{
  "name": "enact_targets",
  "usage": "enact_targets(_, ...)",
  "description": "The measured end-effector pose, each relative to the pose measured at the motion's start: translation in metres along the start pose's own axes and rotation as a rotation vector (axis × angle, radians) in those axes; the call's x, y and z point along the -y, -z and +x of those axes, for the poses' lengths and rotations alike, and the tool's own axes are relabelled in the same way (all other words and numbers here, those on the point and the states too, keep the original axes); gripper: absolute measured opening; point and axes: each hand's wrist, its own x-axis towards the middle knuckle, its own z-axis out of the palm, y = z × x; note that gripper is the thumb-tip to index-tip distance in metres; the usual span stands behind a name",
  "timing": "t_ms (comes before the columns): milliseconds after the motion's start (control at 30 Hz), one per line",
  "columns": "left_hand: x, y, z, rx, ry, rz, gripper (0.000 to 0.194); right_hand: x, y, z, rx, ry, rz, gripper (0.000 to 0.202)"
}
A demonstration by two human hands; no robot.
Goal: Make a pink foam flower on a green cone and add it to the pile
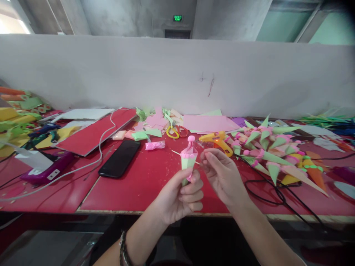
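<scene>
A small green paper cone (188, 162) with a pink frilled rim and a pink ball on top stands upright in my left hand (180, 195), whose fingers wrap round its lower part. Just right of the cone, my right hand (222, 173) is raised with thumb and fingertips pressed together. Whatever lies between those fingertips, if anything, is too small to make out. Behind my right hand lies a yellow glue gun (217, 140) with a small orange light. A pink packet (155, 145) rests on the red table (138, 192) beyond my left hand.
A black phone (119, 159) lies left of my hands, near a red board (97, 131) and a purple power strip (48, 168). Scissors (173, 132) and paper scraps sit at the back. Several paper cones (270, 147) are piled right, above black cables (277, 190).
</scene>
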Motion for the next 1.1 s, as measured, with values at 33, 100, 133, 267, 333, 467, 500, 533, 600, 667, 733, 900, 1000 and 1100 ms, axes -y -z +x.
enact_targets(33,-0.0001,0.0000,0.0001,-0.001,-0.004,0.004,0.022,0.0001,0.0001,-0.0005,0.015,0.029,-0.010,0.010)
enact_targets(100,-0.0001,0.0001,0.0003,-0.002,-0.008,0.020,0.022,-0.0002,0.0003,-0.0013,0.048,0.080,-0.029,0.017)
enact_targets(133,0.0000,0.0001,0.0004,-0.004,-0.011,0.028,0.022,-0.0004,0.0001,-0.0015,0.053,0.094,-0.035,0.019)
enact_targets(267,-0.0001,0.0002,0.0005,-0.022,-0.012,0.054,0.023,-0.0015,-0.0008,-0.0014,0.008,0.070,-0.068,0.007)
enact_targets(333,-0.0001,0.0003,0.0006,-0.026,-0.013,0.054,0.024,-0.0018,-0.0007,-0.0012,0.003,0.053,-0.075,0.011)
enact_targets(467,0.0003,0.0009,0.0006,-0.015,-0.014,0.045,0.023,-0.0018,0.0009,-0.0017,0.009,0.072,-0.073,0.008)
enact_targets(500,0.0004,0.0010,0.0006,-0.010,-0.016,0.042,0.023,-0.0017,0.0011,-0.0019,0.006,0.080,-0.076,0.010)
enact_targets(533,0.0005,0.0010,0.0006,-0.006,-0.016,0.040,0.023,-0.0017,0.0012,-0.0019,0.001,0.087,-0.078,0.012)
enact_targets(600,0.0005,0.0011,0.0006,-0.001,-0.020,0.039,0.022,-0.0017,0.0007,-0.0016,-0.015,0.090,-0.075,0.010)
enact_targets(667,0.0004,0.0010,0.0006,-0.003,-0.023,0.039,0.023,-0.0017,0.0000,-0.0011,-0.029,0.082,-0.069,0.008)
enact_targets(733,0.0004,0.0007,0.0007,-0.006,-0.022,0.037,0.023,-0.0018,-0.0004,-0.0009,-0.028,0.084,-0.075,0.012)
enact_targets(900,0.0007,0.0000,0.0010,-0.013,-0.024,0.043,0.023,-0.0033,-0.0002,-0.0044,-0.008,0.145,-0.193,0.011)
enact_targets(1000,0.0009,0.0003,0.0015,-0.025,-0.017,0.070,0.023,-0.0050,-0.0016,-0.0068,0.041,0.275,-0.320,0.006)
enact_targets(1100,0.0012,0.0005,0.0019,-0.045,-0.011,0.098,0.025,-0.0059,-0.0032,-0.0069,0.092,0.392,-0.432,0.004)
